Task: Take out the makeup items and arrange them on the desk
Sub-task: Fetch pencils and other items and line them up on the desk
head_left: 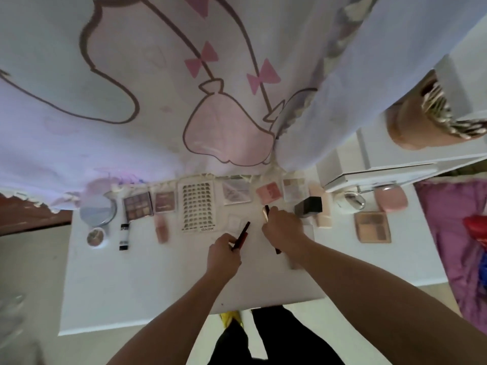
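Over the white surface (131,285), the left hand (224,255) pinches a slim dark-red pencil (243,231). The right hand (283,229) grips a thin dark stick with a pale gold tip (266,214).

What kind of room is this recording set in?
Probably a home bedroom's vanity corner: a white desk carrying a dark square eyeshadow palette, a pale cartoon-print fabric curtain behind it, and purple cloth at the right.

two bare forearms (168,320), uncovered as far as the frame shows. left hand (224,252) and right hand (283,227) bare too, a bit blurred, nails not readable. black trousers (290,338) lower down, plain dark cloth, both legs in view. a bright yellow shoe (232,318) shows partly beside the trousers, mostly hidden, its shape unclear.
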{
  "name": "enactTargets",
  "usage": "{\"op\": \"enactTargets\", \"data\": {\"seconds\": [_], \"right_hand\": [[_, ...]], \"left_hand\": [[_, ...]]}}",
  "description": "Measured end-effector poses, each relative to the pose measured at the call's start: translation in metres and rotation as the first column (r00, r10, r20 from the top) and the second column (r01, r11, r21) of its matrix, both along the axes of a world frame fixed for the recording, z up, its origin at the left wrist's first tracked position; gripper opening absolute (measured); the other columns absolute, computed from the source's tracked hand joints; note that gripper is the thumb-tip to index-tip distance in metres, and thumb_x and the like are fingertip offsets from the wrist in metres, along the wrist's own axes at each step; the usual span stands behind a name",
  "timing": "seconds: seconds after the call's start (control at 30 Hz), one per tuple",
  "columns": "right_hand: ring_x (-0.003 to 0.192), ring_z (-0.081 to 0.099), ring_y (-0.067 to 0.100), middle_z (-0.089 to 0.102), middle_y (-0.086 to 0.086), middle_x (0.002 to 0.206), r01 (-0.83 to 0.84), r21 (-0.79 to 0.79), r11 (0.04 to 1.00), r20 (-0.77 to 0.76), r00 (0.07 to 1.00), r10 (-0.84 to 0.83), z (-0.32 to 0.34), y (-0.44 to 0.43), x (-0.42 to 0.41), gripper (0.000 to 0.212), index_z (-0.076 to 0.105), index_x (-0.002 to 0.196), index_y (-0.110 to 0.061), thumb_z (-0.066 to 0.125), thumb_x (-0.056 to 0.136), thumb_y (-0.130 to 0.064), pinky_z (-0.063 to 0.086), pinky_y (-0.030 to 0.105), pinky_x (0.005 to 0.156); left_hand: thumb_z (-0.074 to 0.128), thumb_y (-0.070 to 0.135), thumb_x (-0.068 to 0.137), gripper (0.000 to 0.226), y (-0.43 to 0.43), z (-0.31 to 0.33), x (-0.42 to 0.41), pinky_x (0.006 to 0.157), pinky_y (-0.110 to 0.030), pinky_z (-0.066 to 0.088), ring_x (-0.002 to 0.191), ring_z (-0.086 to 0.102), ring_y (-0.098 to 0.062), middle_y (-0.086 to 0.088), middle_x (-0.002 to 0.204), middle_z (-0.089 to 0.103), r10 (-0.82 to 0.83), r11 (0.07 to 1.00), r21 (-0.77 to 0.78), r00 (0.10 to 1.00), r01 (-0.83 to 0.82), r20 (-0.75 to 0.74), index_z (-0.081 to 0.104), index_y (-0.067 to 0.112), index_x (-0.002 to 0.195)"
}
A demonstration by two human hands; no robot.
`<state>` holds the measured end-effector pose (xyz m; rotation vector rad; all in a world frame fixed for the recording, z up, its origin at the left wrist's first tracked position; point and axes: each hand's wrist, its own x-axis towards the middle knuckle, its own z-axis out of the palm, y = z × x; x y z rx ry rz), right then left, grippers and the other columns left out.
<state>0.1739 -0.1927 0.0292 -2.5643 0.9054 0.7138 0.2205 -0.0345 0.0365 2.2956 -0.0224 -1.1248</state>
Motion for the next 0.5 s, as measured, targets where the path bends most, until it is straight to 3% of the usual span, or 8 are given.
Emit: {"op": "enactTargets", "data": {"seconds": [0.13, 0.33, 0.5], "right_hand": [[0.069, 0.052, 0.017, 0.053, -0.001, 0.080, -0.018, 0.045, 0.999, -0.019, 1.000, 0.019, 0.000, -0.013, 0.003, 0.023, 0.051, 0.102, -0.012, 0.055, 0.094, -0.033, 0.037, 0.027, 0.053], [0.077, 0.051, 0.018, 0.050, 0.001, 0.088, 0.053, 0.128, 0.990, -0.043, 0.998, -0.048, -0.002, -0.023, -0.001, 0.036, 0.051, 0.109, -0.012, 0.066, 0.088, -0.036, 0.040, 0.028, 0.058], [0.079, 0.056, 0.019, 0.054, 0.002, 0.089, 0.096, 0.169, 0.981, -0.006, 0.995, -0.097, -0.006, -0.022, -0.010, 0.037, 0.052, 0.110, -0.012, 0.069, 0.086, -0.034, 0.048, 0.030, 0.065]], "left_hand": [[0.065, 0.020, 0.084, 0.002, -0.013, -0.007, 0.007, 0.067, -0.031, 0.055, 0.078, 0.065, -0.023, -0.004, 0.083, 0.068, -0.116, 0.980, 0.169, 0.991, 0.105, 0.062, 0.064, 0.018, 0.085], [0.074, 0.020, 0.078, 0.021, -0.034, -0.018, 0.017, 0.069, -0.034, 0.057, 0.074, 0.067, -0.024, -0.007, 0.075, 0.068, -0.127, 0.979, 0.162, 0.992, 0.123, 0.011, 0.057, 0.013, 0.068], [0.078, 0.022, 0.076, 0.026, -0.038, -0.021, 0.017, 0.069, -0.035, 0.059, 0.065, 0.068, -0.021, -0.004, 0.063, 0.066, -0.110, 0.985, 0.133, 0.994, 0.108, 0.008, 0.058, 0.012, 0.064]]}}
